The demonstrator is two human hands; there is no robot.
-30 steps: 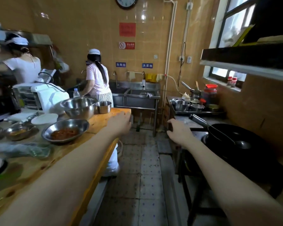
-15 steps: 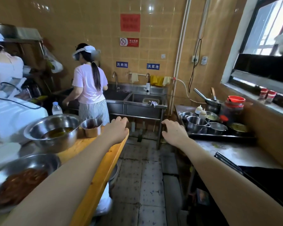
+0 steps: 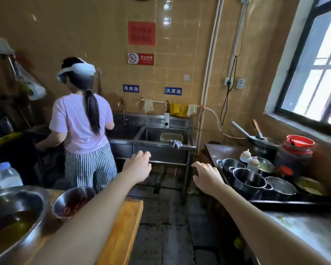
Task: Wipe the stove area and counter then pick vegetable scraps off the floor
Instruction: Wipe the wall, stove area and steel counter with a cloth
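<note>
Nothing is held in the left hand [image 3: 137, 166] or right hand [image 3: 205, 175], both spread; the sink [image 3: 161, 145] has been neared, presumably for a cloth [image 3: 177, 109].

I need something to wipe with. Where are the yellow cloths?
The yellow cloths hang on the back wall above the right sink basin, right of the faucet, ahead of both empty hands.

Wooden table [image 3: 122, 232] — two steel bowls [image 3: 17, 217]; steel counter [image 3: 227, 150] — pots [image 3: 246, 181], perhaps sauces.
</note>
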